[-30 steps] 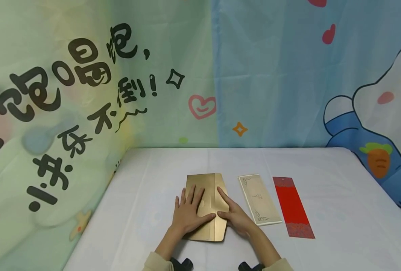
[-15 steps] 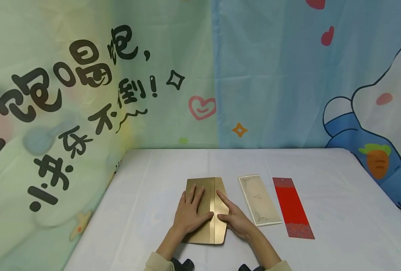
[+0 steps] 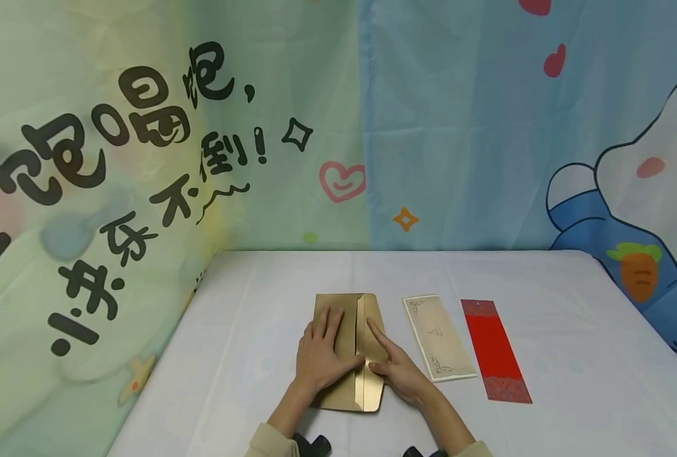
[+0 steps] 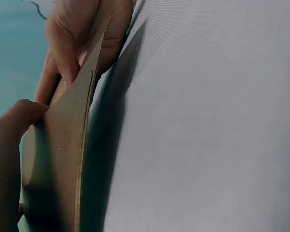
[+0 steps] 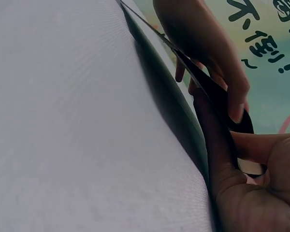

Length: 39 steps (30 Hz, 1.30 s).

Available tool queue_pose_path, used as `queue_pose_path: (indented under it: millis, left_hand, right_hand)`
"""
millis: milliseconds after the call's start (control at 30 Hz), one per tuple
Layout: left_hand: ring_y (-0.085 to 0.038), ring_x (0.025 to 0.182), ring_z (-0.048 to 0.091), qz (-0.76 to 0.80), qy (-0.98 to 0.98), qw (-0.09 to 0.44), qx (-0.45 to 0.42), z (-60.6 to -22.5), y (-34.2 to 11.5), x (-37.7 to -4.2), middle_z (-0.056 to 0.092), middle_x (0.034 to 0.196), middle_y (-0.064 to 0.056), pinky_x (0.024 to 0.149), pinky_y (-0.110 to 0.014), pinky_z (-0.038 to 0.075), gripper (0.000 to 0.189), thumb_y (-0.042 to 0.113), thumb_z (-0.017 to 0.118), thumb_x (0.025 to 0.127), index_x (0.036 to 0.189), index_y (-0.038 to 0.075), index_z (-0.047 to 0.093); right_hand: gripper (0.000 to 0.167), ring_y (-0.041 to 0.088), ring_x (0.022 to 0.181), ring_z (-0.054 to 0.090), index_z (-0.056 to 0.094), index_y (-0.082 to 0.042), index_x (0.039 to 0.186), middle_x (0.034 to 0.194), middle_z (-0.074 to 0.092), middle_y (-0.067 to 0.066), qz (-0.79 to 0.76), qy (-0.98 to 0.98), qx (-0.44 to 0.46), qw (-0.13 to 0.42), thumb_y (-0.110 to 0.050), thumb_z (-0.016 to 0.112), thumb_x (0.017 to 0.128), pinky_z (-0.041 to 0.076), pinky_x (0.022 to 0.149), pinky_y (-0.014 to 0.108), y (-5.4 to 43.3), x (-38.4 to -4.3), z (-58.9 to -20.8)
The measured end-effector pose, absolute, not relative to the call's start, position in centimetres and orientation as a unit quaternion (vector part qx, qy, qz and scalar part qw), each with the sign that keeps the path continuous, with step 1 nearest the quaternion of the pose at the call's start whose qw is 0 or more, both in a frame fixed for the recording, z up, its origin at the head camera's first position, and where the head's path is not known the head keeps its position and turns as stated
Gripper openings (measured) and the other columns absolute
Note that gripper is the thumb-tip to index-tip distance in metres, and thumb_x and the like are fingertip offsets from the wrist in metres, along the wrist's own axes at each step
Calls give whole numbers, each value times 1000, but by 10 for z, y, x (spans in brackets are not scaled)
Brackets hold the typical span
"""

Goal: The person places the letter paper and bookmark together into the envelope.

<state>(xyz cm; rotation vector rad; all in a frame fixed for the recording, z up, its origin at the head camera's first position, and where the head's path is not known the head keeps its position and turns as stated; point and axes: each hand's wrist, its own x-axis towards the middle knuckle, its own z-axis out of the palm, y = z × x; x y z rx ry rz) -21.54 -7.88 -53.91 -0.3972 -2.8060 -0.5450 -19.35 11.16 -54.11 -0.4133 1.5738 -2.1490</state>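
A gold paper envelope (image 3: 341, 393) lies on the white table in front of me, its long flap (image 3: 371, 397) along the right side. My left hand (image 3: 318, 358) rests spread on the envelope's left part, with the thumb reaching to the flap's inner edge. At the right edge, my right hand (image 3: 401, 374) pinches the flap, thumb on top and the other fingers partly hidden. A narrow dark gap shows along the flap's inner edge. In the left wrist view the envelope (image 4: 67, 145) is seen edge-on, tilted off the cloth.
To the right lies a cream card (image 3: 438, 336) with corner ornaments and faint lettering. Beyond it is a red paper strip (image 3: 495, 349) with patterned ends. A white cloth (image 3: 247, 330) covers the table, and printed curtains (image 3: 293, 76) hang at the back and left.
The flap's inner edge has lifted a little, and a gap now shows there. The left hand has shifted slightly right, its thumb now at that edge. The right hand keeps its pinch.
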Motion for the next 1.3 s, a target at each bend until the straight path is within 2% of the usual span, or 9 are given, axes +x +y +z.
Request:
queue_pose_path:
  millis: [133, 267, 467, 700, 800, 933, 1100, 1200, 1300]
  left_hand:
    - [-41, 116, 40, -200, -960, 152, -121, -538, -74, -217, 22, 150, -6, 83, -52, 38, 100, 74, 56, 64, 147, 27, 26]
    - [-38, 101, 46, -215, -955, 169, -119, -538, -73, -217, 24, 149, -9, 77, -45, 41, 96, 64, 63, 63, 145, 25, 32]
    - [-31, 85, 44, -240, -950, 162, -116, -539, -73, -217, 24, 149, -9, 62, -33, 40, 91, 53, 67, 58, 141, 26, 40]
    - [-32, 81, 45, -245, -953, 152, -98, -540, -73, -216, 28, 147, -9, 57, -32, 39, 90, 54, 67, 57, 139, 25, 43]
    - [-33, 80, 45, -245, -954, 147, -92, -541, -73, -217, 30, 146, -9, 58, -33, 39, 89, 54, 67, 57, 138, 23, 45]
    - [-33, 77, 45, -246, -955, 142, -86, -542, -73, -220, 31, 145, -10, 58, -33, 38, 88, 52, 66, 57, 137, 21, 47]
    - [-34, 76, 46, -239, -958, 138, -81, -539, -74, -222, 29, 145, -12, 57, -33, 38, 91, 53, 67, 56, 137, 20, 46]
    - [-35, 77, 46, -234, -959, 139, -80, -539, -74, -223, 29, 145, -12, 58, -35, 39, 91, 54, 68, 55, 137, 21, 46]
    - [-36, 77, 47, -226, -960, 145, -81, -540, -74, -224, 30, 145, -12, 57, -35, 39, 90, 55, 67, 56, 138, 21, 45]
  right_hand:
    - [86, 33, 120, 42, 6, -28, 149, 152, -1, 19, -773, 574, -169, 212, 16, 42, 84, 44, 86, 47, 112, -193, -541]
    - [87, 31, 120, 42, 7, -30, 149, 153, -2, 13, -773, 574, -166, 215, 16, 42, 85, 44, 87, 47, 112, -192, -541]
    - [87, 31, 117, 45, 6, -30, 149, 153, -6, 9, -766, 583, -163, 216, 15, 43, 85, 45, 85, 47, 113, -193, -541]
    - [86, 34, 114, 47, 7, -27, 150, 152, -3, 19, -758, 597, -147, 217, 15, 44, 84, 46, 84, 45, 111, -193, -538]
    - [85, 35, 121, 40, 14, -20, 149, 150, 7, 22, -724, 656, -130, 171, 14, 49, 80, 40, 92, 44, 108, -193, -537]
    - [79, 35, 130, 29, 31, -11, 144, 146, 26, 21, -608, 785, -103, 52, 8, 62, 74, 26, 102, 46, 103, -193, -535]
    - [67, 44, 127, 31, 38, 1, 138, 143, 29, 27, -425, 893, -134, -63, -2, 66, 77, 27, 100, 54, 98, -190, -529]
    - [61, 44, 128, 29, 40, 6, 135, 144, 28, 26, -323, 926, -175, -89, -11, 64, 83, 26, 98, 59, 97, -187, -525]
    - [57, 41, 131, 26, 42, 7, 134, 144, 30, 23, -262, 941, -199, -78, -18, 61, 87, 21, 97, 63, 96, -183, -523]
